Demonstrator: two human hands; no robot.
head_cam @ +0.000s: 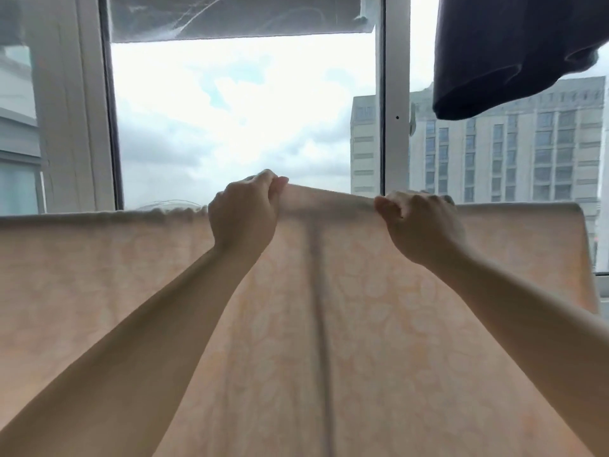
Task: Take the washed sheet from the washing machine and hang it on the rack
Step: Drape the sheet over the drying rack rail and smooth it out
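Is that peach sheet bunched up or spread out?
Mostly spread: the sheet hangs wide and flat, with ruffles left of the left hand; both hands pinch its top edge, right hand.

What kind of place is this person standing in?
Probably a laundry-drying spot by a window in a high-rise flat. Both hands, left hand and right hand, grip a peach sheet hung at window height, a dark garment hangs above, and the window frame shows tall buildings.

The sheet (379, 324) hides the rack (wholly) and runs past the bottom edge.
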